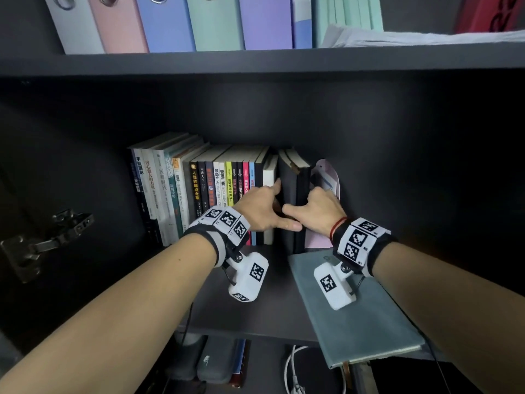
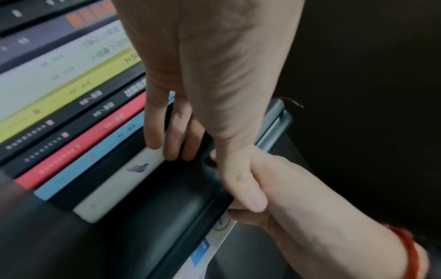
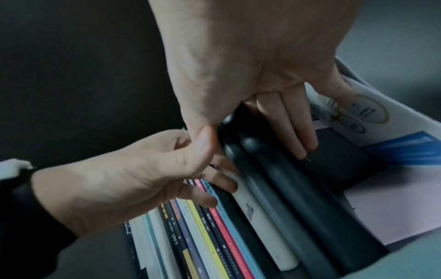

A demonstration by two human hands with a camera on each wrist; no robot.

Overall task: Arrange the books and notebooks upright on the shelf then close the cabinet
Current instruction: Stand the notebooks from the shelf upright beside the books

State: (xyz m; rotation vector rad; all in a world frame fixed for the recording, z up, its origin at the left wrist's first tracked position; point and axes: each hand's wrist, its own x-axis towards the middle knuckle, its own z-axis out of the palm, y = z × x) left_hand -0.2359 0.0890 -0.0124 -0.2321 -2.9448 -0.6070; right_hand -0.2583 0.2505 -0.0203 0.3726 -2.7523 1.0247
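A row of upright books point(image 1: 199, 189) stands on the dark shelf point(image 1: 255, 317), ending in a white book point(image 1: 269, 174). Right of it stand two black notebooks point(image 1: 289, 180), also upright. My left hand point(image 1: 272, 206) lies with straight fingers point(image 2: 167, 136) on the spines by the white book point(image 2: 114, 188), its thumb stretched across the black notebooks point(image 2: 167, 207). My right hand point(image 1: 315, 206) grips those black notebooks point(image 3: 298, 207), thumb on their left and fingers point(image 3: 298, 136) on their right. A curled pink-and-white booklet point(image 1: 326, 177) leans behind the right hand point(image 3: 253, 149).
A grey-green notebook point(image 1: 355, 314) lies flat on the shelf at the front right, jutting past its edge. Pastel binders point(image 1: 199, 21) and loose papers fill the shelf above. A door hinge point(image 1: 42, 240) sits on the left wall. Cases point(image 1: 213, 362) and a white cable point(image 1: 292, 371) lie below.
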